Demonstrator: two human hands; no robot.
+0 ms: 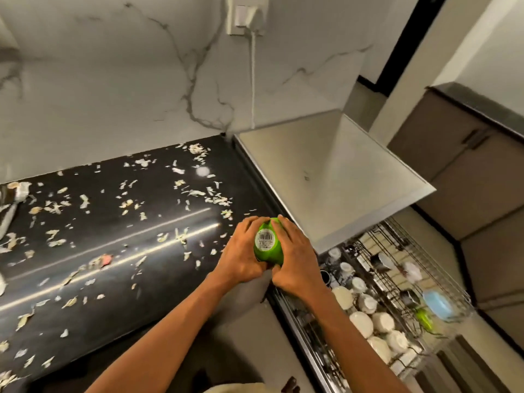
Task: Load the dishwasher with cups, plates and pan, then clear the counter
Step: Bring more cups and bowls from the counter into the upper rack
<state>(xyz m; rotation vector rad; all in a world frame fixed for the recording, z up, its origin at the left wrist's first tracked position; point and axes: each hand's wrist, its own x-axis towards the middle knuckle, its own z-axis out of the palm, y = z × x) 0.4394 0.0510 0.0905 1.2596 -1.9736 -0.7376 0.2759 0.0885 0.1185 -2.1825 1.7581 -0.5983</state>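
Both my hands hold a green cup (268, 251), bottom up with a barcode sticker showing, just above the right end of the black counter (113, 251). My left hand (243, 251) wraps its left side and my right hand (297, 262) wraps its right side. To the right and below, the pulled-out dishwasher rack (397, 293) holds several white cups (363, 321), a blue item (438, 304) and another green cup (424, 319). Vegetable scraps (127, 205) are scattered over the counter.
The dishwasher's grey top (334, 177) stands right of the counter, against a marble wall with a socket and white cable (252, 80). A crumpled wrapper (14, 199) lies at the counter's left edge. Brown cabinets (467, 171) stand at the far right.
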